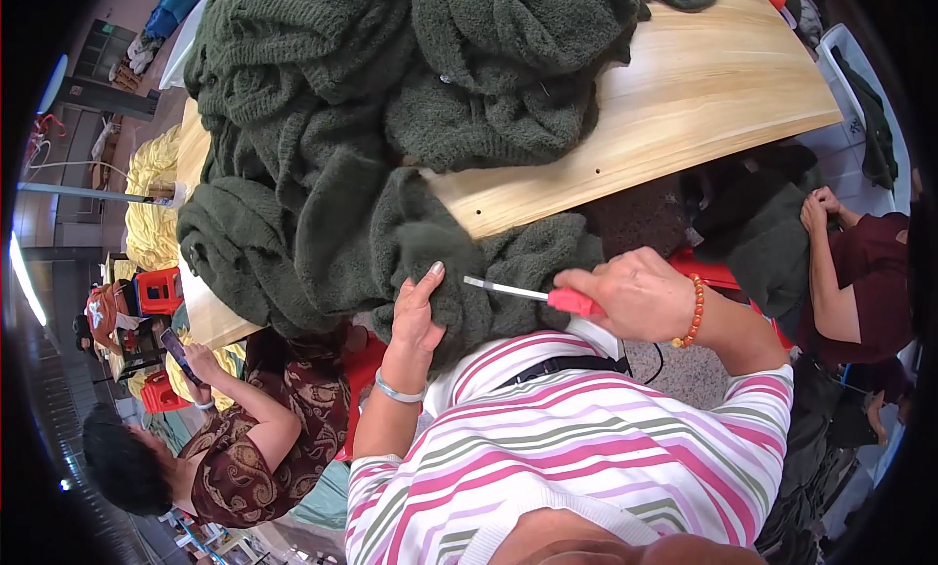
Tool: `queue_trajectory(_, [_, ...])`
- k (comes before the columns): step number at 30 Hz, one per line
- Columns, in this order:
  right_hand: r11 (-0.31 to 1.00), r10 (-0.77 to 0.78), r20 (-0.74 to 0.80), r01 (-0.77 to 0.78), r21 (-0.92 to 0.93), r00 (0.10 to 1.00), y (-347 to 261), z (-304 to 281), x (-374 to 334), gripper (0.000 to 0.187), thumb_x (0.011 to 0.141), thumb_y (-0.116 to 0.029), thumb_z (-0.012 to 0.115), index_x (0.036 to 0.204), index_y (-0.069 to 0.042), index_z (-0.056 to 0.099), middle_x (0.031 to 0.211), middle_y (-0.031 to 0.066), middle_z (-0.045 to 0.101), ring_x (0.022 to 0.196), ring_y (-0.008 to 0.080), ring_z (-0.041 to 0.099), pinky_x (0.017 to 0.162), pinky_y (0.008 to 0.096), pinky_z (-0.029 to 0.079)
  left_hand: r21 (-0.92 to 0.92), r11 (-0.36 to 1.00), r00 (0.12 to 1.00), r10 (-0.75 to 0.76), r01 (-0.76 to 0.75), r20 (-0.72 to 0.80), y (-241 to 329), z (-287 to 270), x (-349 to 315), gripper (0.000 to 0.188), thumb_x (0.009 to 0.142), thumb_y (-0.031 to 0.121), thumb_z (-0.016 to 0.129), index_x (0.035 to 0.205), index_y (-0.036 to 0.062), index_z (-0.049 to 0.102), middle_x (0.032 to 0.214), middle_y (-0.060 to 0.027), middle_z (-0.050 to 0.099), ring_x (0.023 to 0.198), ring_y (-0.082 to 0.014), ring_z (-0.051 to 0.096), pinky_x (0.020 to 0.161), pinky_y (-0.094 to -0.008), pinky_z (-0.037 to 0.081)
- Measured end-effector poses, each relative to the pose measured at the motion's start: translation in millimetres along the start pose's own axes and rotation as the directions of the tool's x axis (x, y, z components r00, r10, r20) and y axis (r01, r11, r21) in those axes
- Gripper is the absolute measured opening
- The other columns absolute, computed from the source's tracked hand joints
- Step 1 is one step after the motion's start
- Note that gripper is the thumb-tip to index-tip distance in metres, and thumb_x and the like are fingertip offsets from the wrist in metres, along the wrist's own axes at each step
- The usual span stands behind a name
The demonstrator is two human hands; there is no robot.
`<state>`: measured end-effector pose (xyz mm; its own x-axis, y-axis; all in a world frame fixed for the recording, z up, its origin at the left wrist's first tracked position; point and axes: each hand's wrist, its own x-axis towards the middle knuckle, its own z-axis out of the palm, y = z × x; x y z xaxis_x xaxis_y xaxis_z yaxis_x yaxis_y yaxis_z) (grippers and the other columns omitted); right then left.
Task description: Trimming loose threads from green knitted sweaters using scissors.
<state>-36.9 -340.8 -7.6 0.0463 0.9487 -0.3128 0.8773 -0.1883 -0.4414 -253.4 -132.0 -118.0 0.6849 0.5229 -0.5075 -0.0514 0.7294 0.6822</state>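
In the head view, I am holding a red-handled tool [574, 302] in my right hand [640, 293], my fingers closing around the handle. Its slim metal shaft is pointing leftward over a dark green knit garment [430, 238], and the tip is lying near the thumb of my left hand [417, 321]. That left hand is resting against the knit with the thumb pointing up; the fingers are turning partly out of sight, so I cannot tell whether they are pinching the cloth. The garment is hanging over the near edge of a wood-grain table [723, 72] and reaching down toward my lap, in folds on both sides of my left hand.

Beyond it, a heap of dark green knitwear [293, 47] is covering much of the tabletop. I am wearing a silver bangle [399, 391] on my left wrist, an orange bead bracelet [696, 316] on my right, and a striped top [576, 458].

To my left, a person in a patterned top [239, 477] is holding a phone [180, 356], with yellow fabric [151, 199] piling up farther off. To my right, a co-worker in a maroon top [874, 292] is handling more dark green cloth [757, 228].
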Motion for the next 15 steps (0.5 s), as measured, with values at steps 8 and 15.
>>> queue_trajectory(8, [1.0,0.001,-0.215,-0.004,-0.014,0.977,5.8,-3.0,10.9,0.025,0.088,-0.022,0.061,0.107,-0.006,0.056,0.066,0.0166,0.063,0.067,0.0376,0.065,0.062,0.0483,0.05,0.044,0.999,0.999,0.013,-0.015,0.045,-1.1,-2.4,0.3,0.025,0.093,0.008,0.058,0.117,0.0026,0.06,0.11,-0.0078,0.067,0.102,-0.0203,0.065,0.09,-0.0356,0.053])
queue_trajectory(15, [0.991,-0.116,0.053,0.112,0.073,0.992,-3.2,-3.6,5.6,0.025,0.088,-0.023,0.057,0.106,-0.007,0.057,0.068,0.0183,0.065,0.069,0.0377,0.066,0.062,0.0486,0.05,-0.127,0.991,0.999,-0.051,0.052,0.004,-0.9,-3.7,3.3,0.024,0.091,0.01,0.061,0.114,0.0026,0.062,0.106,-0.009,0.069,0.098,-0.0215,0.066,0.087,-0.0369,0.053])
